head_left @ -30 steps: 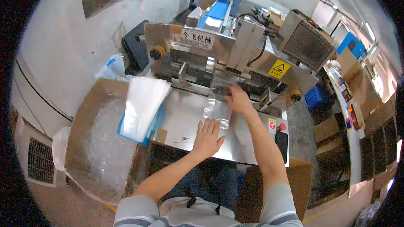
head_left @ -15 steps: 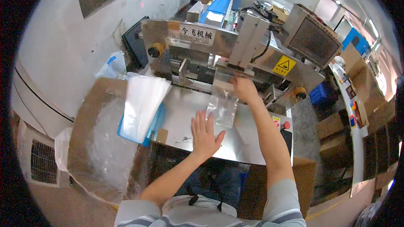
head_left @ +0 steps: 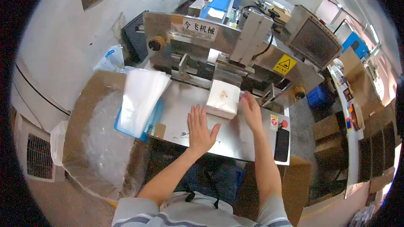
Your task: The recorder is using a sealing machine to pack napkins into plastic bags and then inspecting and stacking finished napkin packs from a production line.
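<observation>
**A white packet (head_left: 224,97) between two hands at a steel machine (head_left: 228,38)**

The packet, a squarish block with a small tan mark on top, lies on the metal bench (head_left: 176,111), with clear plastic film (head_left: 227,75) running from its far end toward the machine. The left hand (head_left: 201,130) is flat, fingers stretched out and thumb spread, holding nothing; its fingertips are at the packet's left side (whether they touch, I cannot tell). The right hand (head_left: 251,112) is just beside the packet's right edge, slightly blurred, fingers extended and gripping nothing.

To the left, a fanned pile of whitish plastic bags (head_left: 141,96) rests on a blue tray (head_left: 156,121), next to a cardboard box (head_left: 80,143) lined with clear plastic. Near the bench's right end are a red button (head_left: 283,123) and a dark flat slab (head_left: 282,145).
</observation>
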A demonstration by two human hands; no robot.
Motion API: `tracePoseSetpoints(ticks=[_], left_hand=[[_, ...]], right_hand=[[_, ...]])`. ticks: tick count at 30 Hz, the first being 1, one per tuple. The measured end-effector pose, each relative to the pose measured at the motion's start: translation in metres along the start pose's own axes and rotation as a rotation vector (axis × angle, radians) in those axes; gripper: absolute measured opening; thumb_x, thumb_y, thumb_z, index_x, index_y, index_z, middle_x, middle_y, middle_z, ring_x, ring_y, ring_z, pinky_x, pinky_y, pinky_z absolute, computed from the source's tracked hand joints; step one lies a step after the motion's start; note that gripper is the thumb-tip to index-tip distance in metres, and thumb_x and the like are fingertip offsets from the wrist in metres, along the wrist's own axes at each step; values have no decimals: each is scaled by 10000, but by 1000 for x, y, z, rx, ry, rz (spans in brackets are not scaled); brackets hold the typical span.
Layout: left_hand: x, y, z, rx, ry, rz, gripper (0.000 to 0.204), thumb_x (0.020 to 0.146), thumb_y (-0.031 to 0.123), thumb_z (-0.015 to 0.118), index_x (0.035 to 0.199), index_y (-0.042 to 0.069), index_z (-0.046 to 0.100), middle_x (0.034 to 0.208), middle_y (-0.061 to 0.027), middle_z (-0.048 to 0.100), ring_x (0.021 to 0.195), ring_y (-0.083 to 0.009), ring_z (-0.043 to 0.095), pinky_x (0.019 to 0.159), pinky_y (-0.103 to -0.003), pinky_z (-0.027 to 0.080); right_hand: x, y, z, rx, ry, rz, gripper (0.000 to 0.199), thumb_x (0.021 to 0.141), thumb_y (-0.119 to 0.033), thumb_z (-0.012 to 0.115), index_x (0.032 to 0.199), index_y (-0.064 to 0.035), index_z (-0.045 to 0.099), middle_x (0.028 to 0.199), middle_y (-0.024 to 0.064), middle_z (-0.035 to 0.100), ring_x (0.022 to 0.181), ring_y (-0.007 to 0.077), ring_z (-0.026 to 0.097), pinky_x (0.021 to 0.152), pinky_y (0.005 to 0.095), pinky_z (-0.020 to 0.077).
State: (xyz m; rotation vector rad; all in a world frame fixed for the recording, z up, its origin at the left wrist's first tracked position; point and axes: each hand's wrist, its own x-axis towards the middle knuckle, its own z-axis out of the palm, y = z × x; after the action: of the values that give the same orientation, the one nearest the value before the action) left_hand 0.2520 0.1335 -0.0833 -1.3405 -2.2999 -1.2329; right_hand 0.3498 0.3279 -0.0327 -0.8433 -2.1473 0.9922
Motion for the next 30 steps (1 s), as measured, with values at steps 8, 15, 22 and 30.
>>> tracePoseSetpoints(ticks=[8,15,22,30], left_hand=[[27,0,-9,-329,-48,-75,729,931,344,582,1404,-118,276,1432,-341,328,1356,-484,294,1137,-476,236],[92,-22,13,-501,-250,-453,881,915,564,504,1425,-119,284,1451,-319,354,1372,-398,342,1136,-387,256],[108,-14,27,-429,-291,-477,791,915,563,497,1341,-102,444,1342,-305,496,1286,-394,461,1079,-400,334],[66,-18,28,-751,-124,-532,478,935,387,602,1091,-64,571,1012,-190,647,946,-250,633,812,-333,498]], right_hand=[[-48,13,1,110,-86,249,631,956,-408,534,1394,32,423,1319,264,543,1227,333,543,1017,376,418],[-24,13,17,120,-13,293,795,916,-536,528,1409,69,377,1317,290,531,1238,358,527,1030,383,402],[-8,25,43,2,18,310,892,877,-626,514,1401,82,376,1462,312,341,1331,400,408,1097,419,327],[-43,-8,23,331,-19,253,745,836,-417,695,1360,41,428,1250,243,572,1158,324,558,1001,400,423]])
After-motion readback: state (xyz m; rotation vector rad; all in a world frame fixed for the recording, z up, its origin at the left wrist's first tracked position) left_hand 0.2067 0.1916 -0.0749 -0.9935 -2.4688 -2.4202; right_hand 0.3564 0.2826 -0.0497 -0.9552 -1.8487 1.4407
